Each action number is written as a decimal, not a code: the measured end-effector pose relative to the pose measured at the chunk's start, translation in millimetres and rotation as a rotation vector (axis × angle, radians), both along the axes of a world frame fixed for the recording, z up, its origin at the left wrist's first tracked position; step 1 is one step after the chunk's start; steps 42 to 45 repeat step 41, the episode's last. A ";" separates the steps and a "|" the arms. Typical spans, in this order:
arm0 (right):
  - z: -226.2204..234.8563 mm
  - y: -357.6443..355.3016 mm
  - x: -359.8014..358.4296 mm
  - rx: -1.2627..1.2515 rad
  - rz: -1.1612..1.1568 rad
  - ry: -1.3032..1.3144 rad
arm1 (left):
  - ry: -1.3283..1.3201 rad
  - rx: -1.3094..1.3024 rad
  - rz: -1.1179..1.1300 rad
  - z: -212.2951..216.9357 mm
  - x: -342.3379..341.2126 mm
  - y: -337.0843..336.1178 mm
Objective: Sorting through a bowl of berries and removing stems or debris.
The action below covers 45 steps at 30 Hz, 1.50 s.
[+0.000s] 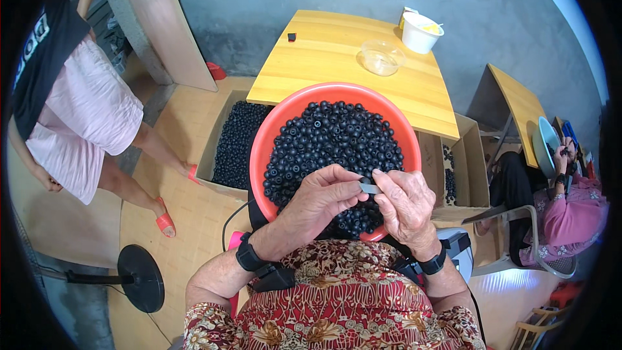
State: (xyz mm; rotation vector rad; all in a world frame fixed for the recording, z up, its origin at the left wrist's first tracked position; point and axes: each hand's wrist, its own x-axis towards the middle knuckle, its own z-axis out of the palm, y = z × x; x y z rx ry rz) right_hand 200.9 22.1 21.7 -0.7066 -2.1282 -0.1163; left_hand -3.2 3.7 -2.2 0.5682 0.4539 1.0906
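Observation:
A red round basin (pixel 272 131) rests on my lap, heaped with small black ring-shaped parts (pixel 330 139). Both hands meet over its near edge. My left hand (pixel 322 196) curls its fingers around a small black part, pinched at the fingertips. My right hand (pixel 405 202) pinches a small flat grey piece (pixel 370 188) that points toward the left hand's fingertips. The two pieces touch or nearly touch; I cannot tell which. Black bands sit on both wrists.
A yellow wooden table (pixel 337 58) stands beyond the basin with a clear plastic bowl (pixel 382 57) and a white cup (pixel 421 31). Cardboard boxes (pixel 234 139) of black parts flank the basin. One person stands at left (pixel 78 110), another sits at right (pixel 570 207). A fan base (pixel 140 277) is on the floor.

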 end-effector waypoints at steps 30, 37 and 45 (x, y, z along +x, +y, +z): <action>7.0 6.0 -5.1 -0.033 0.148 0.087 | -0.029 0.071 -0.035 5.0 2.0 7.5; -4.0 1.8 -1.9 -0.066 0.071 0.057 | -0.038 0.018 -0.039 -6.3 -0.2 1.7; -5.4 2.4 -1.0 -0.071 0.072 0.060 | -0.029 0.036 -0.050 -5.9 -1.3 1.7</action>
